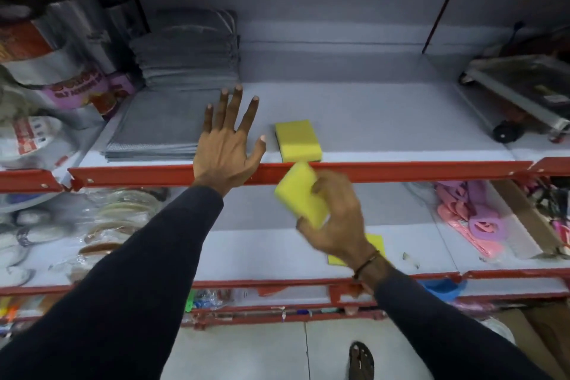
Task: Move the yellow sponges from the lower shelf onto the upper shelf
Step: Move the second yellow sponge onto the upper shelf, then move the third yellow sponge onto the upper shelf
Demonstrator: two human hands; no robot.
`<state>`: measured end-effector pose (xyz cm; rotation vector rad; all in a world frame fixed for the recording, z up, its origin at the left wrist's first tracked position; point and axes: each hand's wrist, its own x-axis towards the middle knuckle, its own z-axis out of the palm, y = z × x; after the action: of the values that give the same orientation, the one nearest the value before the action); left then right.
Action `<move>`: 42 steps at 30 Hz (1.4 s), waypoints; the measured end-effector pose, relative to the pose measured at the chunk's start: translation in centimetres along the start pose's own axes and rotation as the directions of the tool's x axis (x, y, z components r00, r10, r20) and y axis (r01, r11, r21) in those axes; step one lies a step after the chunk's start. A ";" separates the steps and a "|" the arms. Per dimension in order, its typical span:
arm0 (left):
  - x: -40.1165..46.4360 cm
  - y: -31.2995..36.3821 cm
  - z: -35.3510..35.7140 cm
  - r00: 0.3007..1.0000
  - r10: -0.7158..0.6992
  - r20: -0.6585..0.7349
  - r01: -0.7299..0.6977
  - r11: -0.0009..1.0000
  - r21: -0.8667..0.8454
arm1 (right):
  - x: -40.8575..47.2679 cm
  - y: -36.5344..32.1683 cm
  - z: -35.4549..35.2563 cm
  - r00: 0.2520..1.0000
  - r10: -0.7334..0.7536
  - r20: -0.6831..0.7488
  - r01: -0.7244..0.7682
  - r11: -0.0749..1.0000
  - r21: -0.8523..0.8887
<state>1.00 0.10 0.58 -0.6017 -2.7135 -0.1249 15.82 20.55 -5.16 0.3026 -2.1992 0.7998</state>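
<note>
- The left hand reaches out flat, palm down, fingers spread wide and holding nothing. Its heel covers the red front rail of the upper shelf, and the fingertips point toward the back of that shelf.
- One yellow sponge on the shelf lies flat on the upper shelf just beyond the tip of the left thumb, close to the front rail. A dark scrubbing layer shows along its lower edge.
- The right hand is curled around a held sponge, thumb on its near end and the other fingers wrapped over its far side. The sponge is tilted, and its upper corner overlaps the red rail, directly below the sponge already on the shelf. The hand is slightly blurred.
- A third yellow sponge lies on the lower shelf, mostly hidden behind the right wrist, which wears a thin bracelet.
- To the left of the left fingers, a stack of grey cloths lies flat, with more folded cloths piled behind it.
- Both arms wear dark long sleeves.
- Far to the right of the right hand, pink and purple plastic items sit on the lower shelf.
</note>
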 end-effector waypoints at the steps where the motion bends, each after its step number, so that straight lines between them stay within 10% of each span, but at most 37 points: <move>1: -0.2 0.0 0.0 1.000 -0.003 0.006 0.003 1.000 0.003 | 2.4 0.4 -1.3 0.996 0.030 -0.080 -0.034 0.998 -0.047; 4: -0.1 0.2 -0.4 0.999 -0.010 0.035 0.009 1.000 0.018 | 8.8 2.4 -4.3 0.955 0.223 -0.195 -0.266 0.935 -0.234; 8: -0.1 0.3 -0.8 0.999 -0.010 0.047 0.009 1.000 0.030 | 11.2 4.0 -4.3 0.816 0.565 0.124 -0.460 0.764 -0.454; 14: -0.2 0.2 -0.5 0.999 -0.010 0.032 0.009 1.000 0.017 | 5.5 4.5 -4.3 0.888 0.191 -0.419 -0.312 0.919 -0.242; 18: 0.0 0.0 -0.2 1.000 -0.010 0.011 0.010 1.000 0.010 | -3.7 6.7 -2.0 0.897 0.395 -0.197 -0.441 0.826 -0.350; 23: 0.0 0.1 0.1 1.000 -0.009 0.012 0.008 1.000 0.026 | -10.4 9.7 3.0 0.366 0.816 0.448 -0.295 0.558 -0.776; 25: 0.1 0.1 0.2 1.000 -0.011 0.018 0.011 0.999 0.037 | -11.4 9.9 5.1 0.301 0.815 0.495 -0.216 0.564 -0.797; 31: 0.2 0.4 -0.1 0.999 -0.018 0.036 0.016 0.999 0.038 | -10.9 8.2 9.2 0.391 0.685 0.615 -0.190 0.714 -0.674; 35: 0.0 0.6 -0.5 0.998 -0.019 0.053 0.017 0.999 0.044 | -9.4 5.4 7.8 0.587 0.528 0.613 -0.228 0.835 -0.501; 42: -0.4 0.5 -0.7 0.999 -0.019 0.041 0.018 1.000 0.023 | -4.7 0.8 -2.2 0.987 0.142 0.082 -0.135 0.988 -0.078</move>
<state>1.76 0.27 1.05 -0.5785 -2.7569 -0.0877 19.90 22.40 -7.84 0.1525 -2.3455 0.7932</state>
